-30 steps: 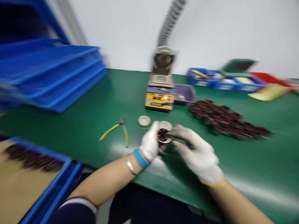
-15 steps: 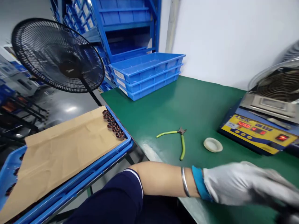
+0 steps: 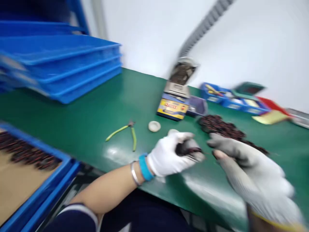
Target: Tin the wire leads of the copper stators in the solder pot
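My left hand [image 3: 172, 154], in a white glove with a blue cuff, has its fingers wrapped round a small dark part [image 3: 185, 149] above the front of the green table [image 3: 142, 93]. To its right is my right hand [image 3: 251, 174], gloved and blurred, thumb and forefinger close together near the dark part. Whether anything thin lies between those fingertips is too blurred to tell. Behind both hands lies a pile of dark, reddish coils [image 3: 222, 129]. Green-handled cutters [image 3: 133, 137] rest open left of my left hand, and a small white dish [image 3: 154, 126] lies beyond it.
Stacked blue trays [image 3: 79, 71] stand at the back left. A yellow-fronted soldering device [image 3: 172, 109] sits mid-table, with small blue bins [image 3: 234, 103] to its right. At the lower left, a blue tray [image 3: 55, 148] holds brown paper and more coils.
The view has swung right. My left hand now shows a dark part in its fingers, and my right hand has come into view, along with the coil pile and bins.
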Action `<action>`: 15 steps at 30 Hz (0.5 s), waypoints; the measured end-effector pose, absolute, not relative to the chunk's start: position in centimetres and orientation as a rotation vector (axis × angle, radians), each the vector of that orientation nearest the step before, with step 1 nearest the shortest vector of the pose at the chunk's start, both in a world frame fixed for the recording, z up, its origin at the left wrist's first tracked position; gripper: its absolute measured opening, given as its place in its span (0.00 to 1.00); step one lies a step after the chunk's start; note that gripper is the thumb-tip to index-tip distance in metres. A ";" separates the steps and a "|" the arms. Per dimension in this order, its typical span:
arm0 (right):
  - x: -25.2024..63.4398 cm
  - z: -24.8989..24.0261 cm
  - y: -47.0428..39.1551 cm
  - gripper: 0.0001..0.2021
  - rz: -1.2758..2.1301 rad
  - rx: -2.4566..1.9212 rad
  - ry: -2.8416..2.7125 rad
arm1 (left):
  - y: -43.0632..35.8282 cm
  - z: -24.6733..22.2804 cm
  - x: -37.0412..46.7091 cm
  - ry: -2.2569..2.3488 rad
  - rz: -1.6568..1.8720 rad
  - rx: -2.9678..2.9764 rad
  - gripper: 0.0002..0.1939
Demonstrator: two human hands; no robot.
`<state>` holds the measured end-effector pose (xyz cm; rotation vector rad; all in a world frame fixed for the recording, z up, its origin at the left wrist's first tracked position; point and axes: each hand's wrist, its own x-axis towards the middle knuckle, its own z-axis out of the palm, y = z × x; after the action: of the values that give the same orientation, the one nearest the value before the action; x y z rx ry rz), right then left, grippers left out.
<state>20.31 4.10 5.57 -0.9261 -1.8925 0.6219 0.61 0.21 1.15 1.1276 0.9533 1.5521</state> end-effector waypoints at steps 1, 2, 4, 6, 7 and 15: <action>20.6 5.7 4.1 0.13 0.632 -0.929 -1.767 | 0.2 1.3 0.5 0.981 1.586 1.061 0.25; 20.8 5.6 4.3 0.12 0.628 -0.913 -1.647 | 0.4 1.5 0.3 0.983 1.595 0.961 0.24; 21.0 5.0 4.6 0.10 0.599 -0.868 -1.596 | 1.0 1.5 0.1 0.936 1.443 0.860 0.27; 20.7 4.1 4.6 0.12 0.593 -0.900 -1.818 | 1.5 1.4 0.0 0.852 1.271 0.840 0.29; 20.3 3.6 4.5 0.20 0.626 -0.905 -1.972 | 1.6 1.3 0.0 0.815 1.215 0.849 0.28; 19.2 -0.2 4.3 0.24 0.503 -0.637 -2.211 | 1.2 1.2 0.5 0.992 0.948 1.167 0.16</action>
<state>19.24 4.30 -0.18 -0.6374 -2.2105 0.5029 0.52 1.18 1.22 1.1672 0.9925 0.9475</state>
